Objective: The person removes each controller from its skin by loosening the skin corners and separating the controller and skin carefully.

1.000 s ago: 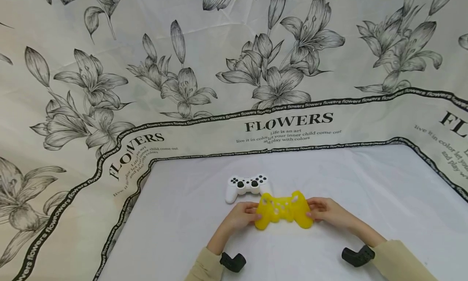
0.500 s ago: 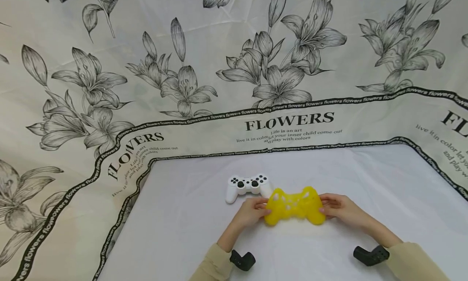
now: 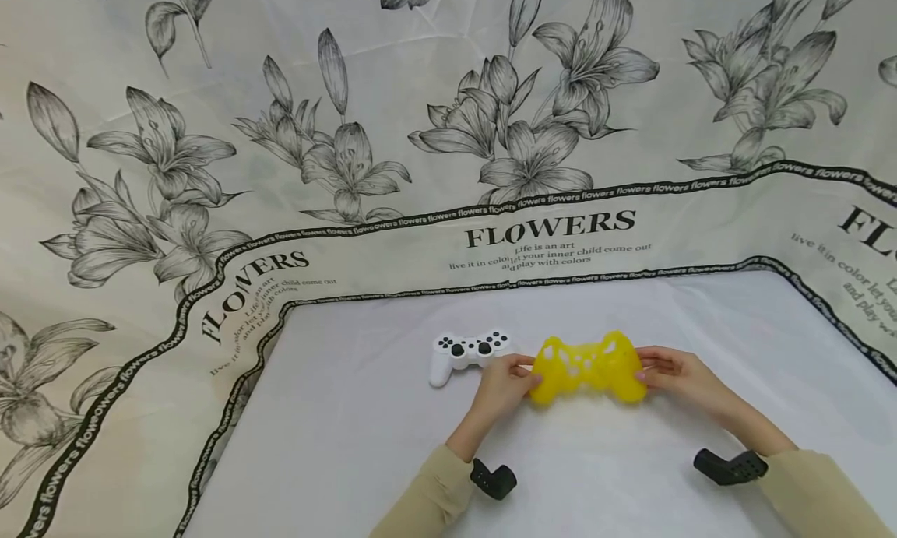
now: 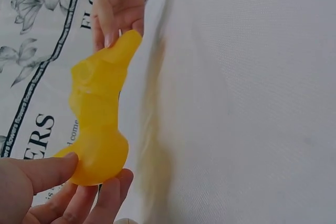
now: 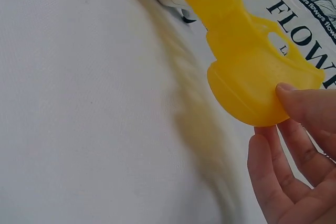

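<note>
Both hands hold up a yellow silicone game controller cover (image 3: 566, 381), with cutouts for the buttons and sticks. My left hand (image 3: 499, 386) pinches its left grip end, thumb in front and fingers behind, as the left wrist view shows. At the opposite grip end, my right hand (image 3: 690, 382) pinches the soft shell the same way. Seen in the right wrist view, the cover (image 5: 247, 72) hangs above the cloth and casts a yellowish shadow. A white game controller (image 3: 471, 349) with black sticks and buttons lies just behind my left hand, which partly hides its right grip.
A white cloth (image 3: 336, 429) covers the table. Behind it rises a flower-printed curtain (image 3: 392, 258) with black lettered borders. Black wrist devices (image 3: 494, 479) sit at both beige sleeves.
Both hands have carried the yellow cover to the right and upward in the head view, away from the white controller. The white controller stays in place on the table.
</note>
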{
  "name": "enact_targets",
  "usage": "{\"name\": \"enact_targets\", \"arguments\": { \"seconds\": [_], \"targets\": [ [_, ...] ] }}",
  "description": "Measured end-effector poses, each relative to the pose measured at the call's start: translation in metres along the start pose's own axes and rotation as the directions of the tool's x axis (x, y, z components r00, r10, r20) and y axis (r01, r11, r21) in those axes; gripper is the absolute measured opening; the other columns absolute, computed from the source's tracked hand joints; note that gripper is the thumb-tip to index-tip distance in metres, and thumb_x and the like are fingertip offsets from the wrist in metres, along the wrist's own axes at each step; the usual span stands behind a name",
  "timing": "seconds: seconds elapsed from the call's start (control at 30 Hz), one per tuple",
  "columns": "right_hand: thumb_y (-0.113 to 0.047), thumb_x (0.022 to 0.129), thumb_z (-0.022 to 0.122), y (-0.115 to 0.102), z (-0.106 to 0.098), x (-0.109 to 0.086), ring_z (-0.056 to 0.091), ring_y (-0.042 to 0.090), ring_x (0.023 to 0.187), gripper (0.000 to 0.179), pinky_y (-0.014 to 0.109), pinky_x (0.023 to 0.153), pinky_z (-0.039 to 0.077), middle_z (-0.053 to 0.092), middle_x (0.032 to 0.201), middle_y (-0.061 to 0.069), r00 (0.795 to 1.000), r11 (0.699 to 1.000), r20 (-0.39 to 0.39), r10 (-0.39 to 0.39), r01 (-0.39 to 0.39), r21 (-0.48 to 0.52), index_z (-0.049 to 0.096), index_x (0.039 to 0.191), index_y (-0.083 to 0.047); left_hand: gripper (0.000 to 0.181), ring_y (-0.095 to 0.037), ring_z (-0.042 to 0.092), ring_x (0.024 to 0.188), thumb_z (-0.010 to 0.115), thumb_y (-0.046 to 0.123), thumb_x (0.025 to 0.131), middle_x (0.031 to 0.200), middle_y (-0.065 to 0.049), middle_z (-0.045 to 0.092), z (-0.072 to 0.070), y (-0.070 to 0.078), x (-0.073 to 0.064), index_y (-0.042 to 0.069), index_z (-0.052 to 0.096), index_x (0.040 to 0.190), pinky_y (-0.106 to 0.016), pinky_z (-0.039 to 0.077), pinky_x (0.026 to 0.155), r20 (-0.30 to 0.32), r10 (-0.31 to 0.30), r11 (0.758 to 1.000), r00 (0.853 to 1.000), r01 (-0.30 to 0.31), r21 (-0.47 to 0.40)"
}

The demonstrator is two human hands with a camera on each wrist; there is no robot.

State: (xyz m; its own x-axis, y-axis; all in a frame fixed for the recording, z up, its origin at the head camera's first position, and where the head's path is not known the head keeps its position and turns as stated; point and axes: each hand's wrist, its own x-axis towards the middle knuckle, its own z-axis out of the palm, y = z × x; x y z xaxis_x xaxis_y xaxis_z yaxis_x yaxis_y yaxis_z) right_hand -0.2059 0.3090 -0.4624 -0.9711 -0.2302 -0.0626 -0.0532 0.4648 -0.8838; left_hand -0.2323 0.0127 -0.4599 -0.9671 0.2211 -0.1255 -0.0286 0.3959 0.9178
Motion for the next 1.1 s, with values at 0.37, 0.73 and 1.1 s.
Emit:
{"name": "enact_targets", "arguments": {
  "seconds": [0.37, 0.73, 1.1],
  "targets": [
    [-0.014, 0.094, 0.061, -0.007, -0.005, 0.022, 0.057, -0.011, 0.086, 0.055, 0.018, 0.075, 0.055, 0.056, 0.124, 0.031, 0.999, 0.999, -0.046, 0.016, -0.015, 0.028, 0.039, 0.133, 0.018, 0.027, -0.007, 0.062, 0.067, 0.071, 0.006, 0.083, 0.082, -0.006, 0.069, 0.007, 0.006, 0.012, 0.002, 0.070, 0.109, -0.017, 0.052, 0.059, -0.116, 0.085, 0.996, 0.990, -0.080, 0.046],
    [-0.016, 0.097, 0.057, -0.001, -0.003, 0.029, 0.058, -0.008, 0.090, 0.057, 0.025, 0.079, 0.057, 0.050, 0.130, 0.037, 0.997, 0.996, 0.003, 0.078, -0.078, 0.031, 0.034, 0.139, 0.015, 0.036, -0.012, 0.066, 0.082, 0.071, 0.003, 0.084, 0.097, -0.005, 0.068, 0.015, 0.004, 0.016, 0.008, 0.064, 0.119, -0.018, 0.053, 0.069, -0.127, 0.139, 0.971, 0.982, -0.110, 0.212],
    [-0.028, 0.100, 0.051, 0.006, 0.002, 0.022, 0.061, 0.014, 0.095, 0.055, 0.020, 0.072, 0.055, 0.051, 0.129, 0.035, 0.993, 0.989, -0.032, 0.113, -0.116, -0.093, 0.037, 0.138, 0.010, 0.042, -0.008, 0.058, 0.080, 0.067, -0.009, 0.082, 0.118, -0.005, 0.064, 0.019, 0.006, 0.010, 0.012, 0.065, 0.119, -0.015, 0.051, 0.072, -0.074, 0.183, 0.926, 0.980, -0.147, 0.348]
  ]
}}
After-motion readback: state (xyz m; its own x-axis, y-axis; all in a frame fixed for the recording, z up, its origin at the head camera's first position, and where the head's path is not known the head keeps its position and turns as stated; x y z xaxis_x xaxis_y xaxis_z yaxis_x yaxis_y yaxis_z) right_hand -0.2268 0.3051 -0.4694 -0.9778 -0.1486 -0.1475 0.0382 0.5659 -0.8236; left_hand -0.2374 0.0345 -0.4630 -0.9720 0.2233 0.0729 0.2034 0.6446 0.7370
